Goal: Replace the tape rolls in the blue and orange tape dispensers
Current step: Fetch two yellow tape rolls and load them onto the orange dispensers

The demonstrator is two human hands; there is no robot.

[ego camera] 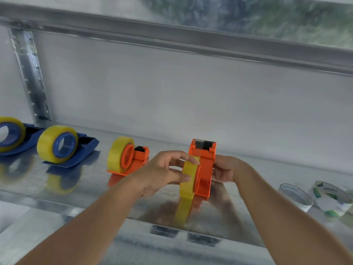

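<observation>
A person's two bare forearms reached in from the bottom edge of the view toward a shiny metal shelf (57,197), its back wall blurred and its far right cut off. The left hand (162,173) formed a grip on a yellow tape roll (188,178), thumb and fingers pinching its rim, so the roll sat at the fingertips, upright and seen edge-on, pressed against the left side of an orange tape dispenser (203,165). The roll's centre and the dispenser's hub were hidden behind the roll, so how far it was seated could not be told. The right hand (224,171) held the dispenser's right side, fingers curled against it and partly hidden behind its body. To the left stood a second orange dispenser (127,159) loaded with yellow tape, then a blue tape dispenser (63,146) likewise loaded, and another blue dispenser (11,136) cut off by the left edge. At the right lay two empty white tape cores (296,197), the farther one (332,197) with green printing too blurred to read.
</observation>
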